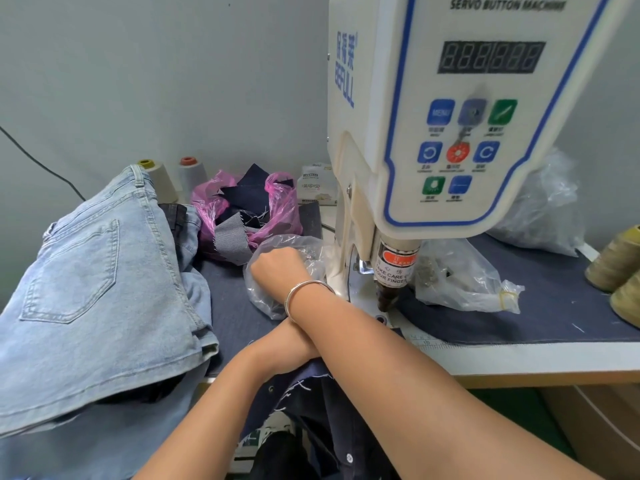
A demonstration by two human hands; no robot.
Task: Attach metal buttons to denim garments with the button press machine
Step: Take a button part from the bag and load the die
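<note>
The white servo button machine (450,133) stands on the table, its press head (391,282) hanging just above the lower die (381,319). My right hand (277,266), a silver bangle on its wrist, reaches left into a clear plastic bag (270,303) of small metal parts; its fingers curl down inside and are hidden. My right forearm crosses over my left forearm, and the left hand is hidden beneath it. A dark denim garment (311,410) lies in my lap at the table's front edge. Light blue jeans (104,271) are piled at the left.
A second clear bag (460,282) of metal parts lies right of the press head. A pink bag (214,202) of dark fabric scraps sits behind. Thread cones stand at the back left (159,178) and at the right edge (616,265). A crumpled plastic bag (543,209) lies behind the machine.
</note>
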